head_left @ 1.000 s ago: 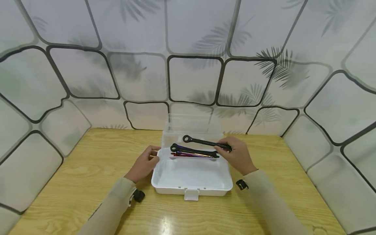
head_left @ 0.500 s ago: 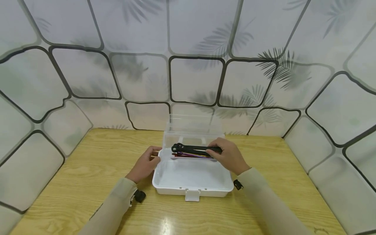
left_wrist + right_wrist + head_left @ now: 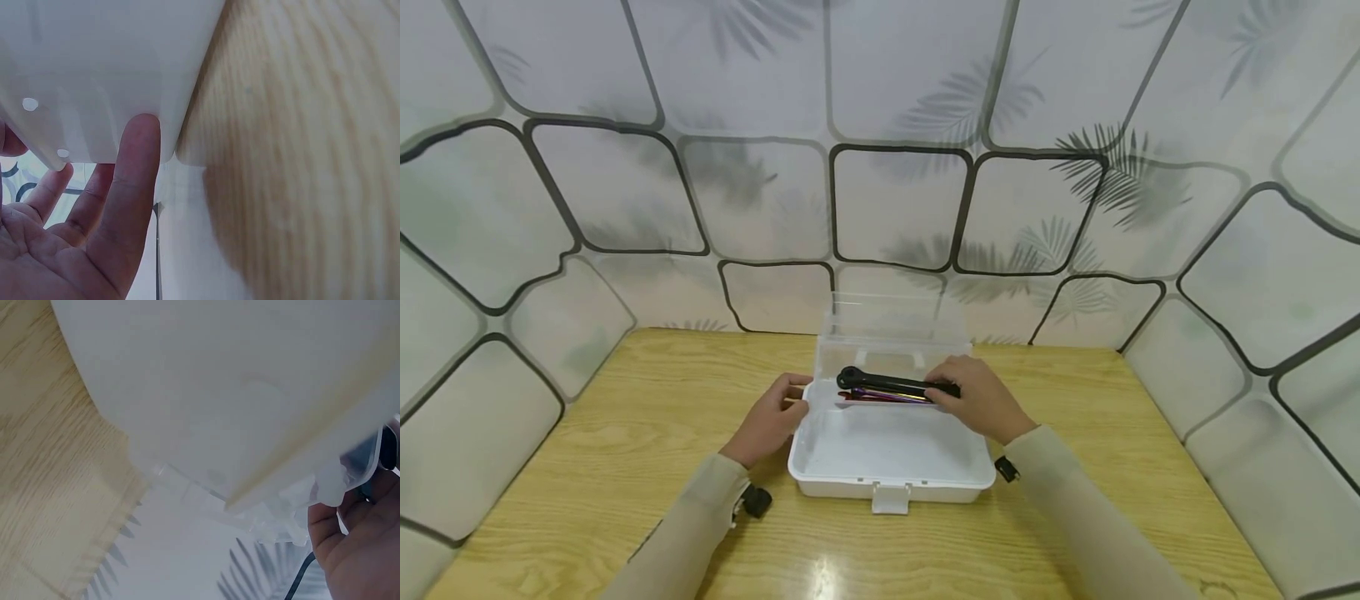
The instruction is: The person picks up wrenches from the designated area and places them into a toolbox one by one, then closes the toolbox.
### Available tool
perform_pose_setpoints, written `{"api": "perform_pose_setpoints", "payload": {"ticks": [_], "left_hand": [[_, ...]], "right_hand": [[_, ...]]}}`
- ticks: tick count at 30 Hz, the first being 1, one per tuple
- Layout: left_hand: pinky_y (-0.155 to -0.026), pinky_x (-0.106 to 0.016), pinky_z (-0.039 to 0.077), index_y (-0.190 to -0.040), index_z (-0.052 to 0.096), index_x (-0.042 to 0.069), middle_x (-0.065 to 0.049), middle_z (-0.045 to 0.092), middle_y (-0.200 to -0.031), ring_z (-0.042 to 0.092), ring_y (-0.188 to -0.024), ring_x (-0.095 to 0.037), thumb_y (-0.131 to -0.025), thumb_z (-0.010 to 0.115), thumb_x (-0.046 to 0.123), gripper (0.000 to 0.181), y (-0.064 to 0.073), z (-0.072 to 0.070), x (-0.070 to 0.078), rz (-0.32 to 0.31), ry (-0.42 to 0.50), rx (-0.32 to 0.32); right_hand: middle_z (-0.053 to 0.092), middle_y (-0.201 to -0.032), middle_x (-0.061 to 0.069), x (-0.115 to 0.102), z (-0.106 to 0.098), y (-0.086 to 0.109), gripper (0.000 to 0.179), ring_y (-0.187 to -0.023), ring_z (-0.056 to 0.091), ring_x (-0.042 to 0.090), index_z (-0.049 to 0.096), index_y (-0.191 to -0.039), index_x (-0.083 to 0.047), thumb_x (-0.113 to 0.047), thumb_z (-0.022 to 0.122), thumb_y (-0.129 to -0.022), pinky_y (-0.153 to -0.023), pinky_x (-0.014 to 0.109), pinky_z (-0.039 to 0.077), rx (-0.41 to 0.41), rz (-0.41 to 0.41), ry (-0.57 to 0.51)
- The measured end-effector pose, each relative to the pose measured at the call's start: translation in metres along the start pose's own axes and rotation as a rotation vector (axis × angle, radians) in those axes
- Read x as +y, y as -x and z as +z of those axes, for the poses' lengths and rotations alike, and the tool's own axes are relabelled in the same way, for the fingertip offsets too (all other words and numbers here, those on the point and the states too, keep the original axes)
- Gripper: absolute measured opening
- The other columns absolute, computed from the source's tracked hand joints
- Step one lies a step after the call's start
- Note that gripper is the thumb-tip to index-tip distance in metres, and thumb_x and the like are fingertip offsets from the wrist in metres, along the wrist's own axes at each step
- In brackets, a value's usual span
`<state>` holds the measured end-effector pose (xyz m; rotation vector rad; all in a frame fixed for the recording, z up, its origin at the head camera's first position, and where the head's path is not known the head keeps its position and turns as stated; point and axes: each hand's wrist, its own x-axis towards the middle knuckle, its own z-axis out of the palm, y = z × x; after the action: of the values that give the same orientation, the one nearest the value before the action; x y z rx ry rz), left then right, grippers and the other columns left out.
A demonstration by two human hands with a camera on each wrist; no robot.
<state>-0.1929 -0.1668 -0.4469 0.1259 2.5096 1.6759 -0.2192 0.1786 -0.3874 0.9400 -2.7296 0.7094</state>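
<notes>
A white plastic toolbox [image 3: 891,437] stands on the table with its clear lid [image 3: 895,321] raised. At its back left corner my left hand [image 3: 767,421] holds the rim, thumb on top. The left wrist view shows that hand's fingers [image 3: 134,181] against the outer wall. My right hand [image 3: 976,400] grips the right end of a black ratchet combination wrench [image 3: 887,382], which lies level at the back of the box. Below it show several slim coloured tools [image 3: 883,397], red, purple and gold. The wrench's gripped end is partly hidden by my fingers.
A wood-grain table [image 3: 662,408] lies under the box, whose front latch [image 3: 891,498] hangs down. Close behind the raised lid is a patterned backdrop [image 3: 898,208], which also closes in both sides.
My right hand has moved left and down with the black wrench, bringing it onto the other black wrench at the back of the box. My left hand has stayed at the corner.
</notes>
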Motion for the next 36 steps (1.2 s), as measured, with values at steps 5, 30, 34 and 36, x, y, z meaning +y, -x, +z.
{"api": "perform_pose_setpoints", "payload": {"ticks": [5, 30, 34, 36], "left_hand": [[-0.079, -0.039, 0.057, -0.144, 0.051, 0.014, -0.018, 0.056, -0.129, 0.061, -0.106, -0.029, -0.1, 0.052, 0.017, 0.044, -0.001, 0.0, 0.0, 0.004, -0.002, 0.002], [-0.081, -0.041, 0.059, -0.145, 0.05, 0.011, -0.02, 0.057, -0.133, 0.062, -0.112, -0.031, -0.101, 0.052, 0.017, 0.044, 0.0, -0.003, 0.002, -0.001, -0.028, -0.007], [-0.082, -0.04, 0.057, -0.145, 0.051, 0.011, -0.019, 0.059, -0.134, 0.062, -0.111, -0.03, -0.104, 0.048, 0.019, 0.041, -0.001, -0.005, 0.002, -0.003, -0.006, -0.016], [-0.084, -0.039, 0.057, -0.141, 0.055, 0.01, -0.018, 0.06, -0.134, 0.063, -0.112, -0.029, -0.107, 0.045, 0.021, 0.038, -0.003, -0.005, 0.001, -0.012, 0.043, -0.012]], "right_hand": [[0.067, -0.102, -0.006, 0.003, 0.001, -0.001, 0.015, -0.095, 0.061, 0.015, 0.077, -0.11, -0.016, -0.023, 0.073, -0.097, -0.084, 0.039, 0.053, -0.058, 0.009, 0.007], [0.066, -0.108, 0.02, 0.062, -0.011, 0.037, 0.028, -0.095, 0.065, 0.034, 0.064, -0.121, 0.0, -0.022, 0.055, -0.107, -0.075, 0.032, 0.055, 0.231, 0.575, -0.474], [0.066, -0.112, 0.02, 0.068, -0.001, 0.036, 0.035, -0.097, 0.065, 0.031, 0.059, -0.128, 0.005, -0.023, 0.054, -0.108, -0.079, 0.041, 0.057, 0.117, 0.66, -0.576], [0.066, -0.112, 0.017, 0.07, 0.005, 0.034, 0.036, -0.094, 0.066, 0.026, 0.06, -0.128, 0.004, -0.025, 0.054, -0.108, -0.08, 0.04, 0.057, 0.074, 0.676, -0.596]]}}
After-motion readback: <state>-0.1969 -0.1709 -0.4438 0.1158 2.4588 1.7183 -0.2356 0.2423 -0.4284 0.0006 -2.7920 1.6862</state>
